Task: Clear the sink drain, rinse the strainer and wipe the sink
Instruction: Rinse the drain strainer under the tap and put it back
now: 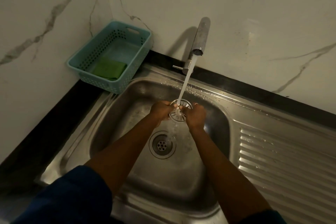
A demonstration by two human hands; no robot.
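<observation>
The strainer (pixel 181 110) is out of the drain (pixel 162 144) and is held above the middle of the sink (pixel 112 132), a little toward the back edge, directly under the tap (pixel 198 42). The water (pixel 185 82) is running and falls on the centre of the strainer, then drops down beside the open drain hole.

The left hand (pixel 161 112) grips the left rim of the strainer and the right hand (pixel 195 116) grips the right rim. The fingers of both hands are curled and closed on the rim, and the thumbs seem to press on the top face. In this dim light I cannot tell how each single finger lies.

My judgement of the progress: the drain looks cleared, because I see no dirt in the hole or on the sink floor around it. The rinsing of the strainer is the step in hand now. What is left is to close the tap, put the strainer back into the drain and wipe the sink. The sink walls and the draining board (pixel 281 160) at the right side are wet with drops, so the wiping is not yet done.

A green cloth (pixel 110 70) lies folded in the blue basket (pixel 96 80) at the back left corner of the counter, well apart from the hands. It is probably for the wiping.
</observation>
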